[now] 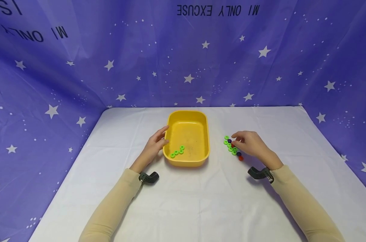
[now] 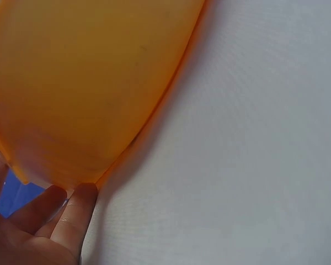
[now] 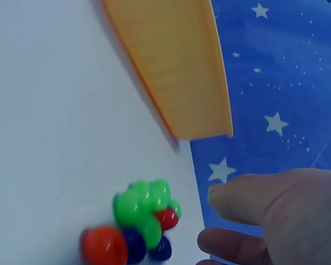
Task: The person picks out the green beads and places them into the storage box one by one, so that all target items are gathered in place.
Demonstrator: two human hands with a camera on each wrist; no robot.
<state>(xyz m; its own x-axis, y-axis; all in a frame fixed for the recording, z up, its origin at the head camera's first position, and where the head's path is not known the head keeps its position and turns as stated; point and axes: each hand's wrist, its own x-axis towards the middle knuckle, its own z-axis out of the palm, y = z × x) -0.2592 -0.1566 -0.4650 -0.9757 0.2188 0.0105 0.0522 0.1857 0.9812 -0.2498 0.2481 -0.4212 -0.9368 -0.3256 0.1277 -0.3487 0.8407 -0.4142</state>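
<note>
My left hand [image 1: 155,143] rests at the left side of a yellow tub [image 1: 187,163], its fingertips touching the outer wall near the rim. In the left wrist view, fingers [image 2: 80,212] press against the tub's translucent-looking wall. Several green ring beads [image 1: 176,153] lie in the tub's near left corner. My right hand [image 1: 248,144] hovers beside a loose cluster of beads on the table, thumb and fingers apart with nothing visible between them. That cluster holds several green beads [image 3: 133,207], a red bead [image 3: 167,218], dark blue beads [image 1: 238,154] and an orange bead [image 3: 104,245].
A white cloth [image 1: 183,201] covers the table. Behind it and along both sides hangs a purple curtain [image 1: 158,60] with white stars and lettering. Dark wrist mounts [image 1: 148,177] sit at both sleeve cuffs. The tub stands left of the bead cluster.
</note>
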